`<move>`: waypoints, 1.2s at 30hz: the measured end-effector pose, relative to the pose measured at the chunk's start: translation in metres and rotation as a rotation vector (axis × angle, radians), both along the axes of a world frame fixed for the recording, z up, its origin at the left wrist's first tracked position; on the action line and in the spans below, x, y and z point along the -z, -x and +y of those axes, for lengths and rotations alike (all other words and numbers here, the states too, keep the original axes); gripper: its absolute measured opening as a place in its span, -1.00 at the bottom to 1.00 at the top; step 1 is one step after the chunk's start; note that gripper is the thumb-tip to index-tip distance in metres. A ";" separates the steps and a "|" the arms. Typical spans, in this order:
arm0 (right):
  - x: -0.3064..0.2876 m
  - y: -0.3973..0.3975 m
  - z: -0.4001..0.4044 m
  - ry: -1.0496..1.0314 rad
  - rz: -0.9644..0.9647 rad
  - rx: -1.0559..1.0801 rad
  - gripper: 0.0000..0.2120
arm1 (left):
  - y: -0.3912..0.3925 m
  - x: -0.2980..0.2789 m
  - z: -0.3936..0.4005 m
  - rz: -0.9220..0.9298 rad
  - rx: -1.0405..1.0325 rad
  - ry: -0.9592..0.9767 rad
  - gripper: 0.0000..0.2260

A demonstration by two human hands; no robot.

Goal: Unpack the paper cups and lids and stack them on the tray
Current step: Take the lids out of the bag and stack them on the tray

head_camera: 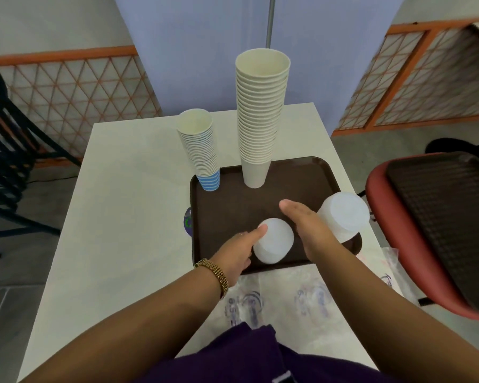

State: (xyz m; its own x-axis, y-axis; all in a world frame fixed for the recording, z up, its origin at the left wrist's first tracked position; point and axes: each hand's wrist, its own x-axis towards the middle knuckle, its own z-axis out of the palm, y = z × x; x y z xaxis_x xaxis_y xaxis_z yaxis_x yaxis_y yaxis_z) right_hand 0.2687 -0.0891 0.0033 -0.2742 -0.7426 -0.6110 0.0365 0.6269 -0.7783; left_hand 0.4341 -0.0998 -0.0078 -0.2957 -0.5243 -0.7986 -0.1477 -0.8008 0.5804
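Note:
A brown tray (233, 200) lies on the white table. At its back stand a tall stack of cream paper cups (257, 117) and a shorter stack of blue-striped cups (201, 150). Two stacks of white lids stand on the tray's near part: a small one (275, 241) at the front and a larger one (343, 214) at the right. My left hand (237, 255) touches the small lid stack's left side with its fingers. My right hand (307, 225) is open with straight fingers between the two lid stacks, beside the small one.
Empty clear plastic wrappers (285, 297) lie on the table in front of the tray. A red chair (404, 244) holding dark trays (448, 217) stands close on the right. A black chair (3, 150) is at the far left. A small printed object (188, 223) peeks out left of the tray.

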 end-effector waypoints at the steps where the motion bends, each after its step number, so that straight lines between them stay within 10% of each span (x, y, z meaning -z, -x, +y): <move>1: 0.002 -0.001 0.008 0.008 -0.014 -0.003 -0.48 | 0.001 0.001 0.003 -0.004 0.003 -0.007 -0.33; 22: 0.013 -0.080 -0.024 -0.174 -0.262 -0.061 -0.57 | -0.057 0.007 -0.023 -0.070 -0.288 -0.021 -0.69; 36: 0.003 -0.118 -0.062 -0.159 -0.213 -0.099 -0.63 | -0.085 0.002 -0.058 -0.089 -0.357 0.002 -0.45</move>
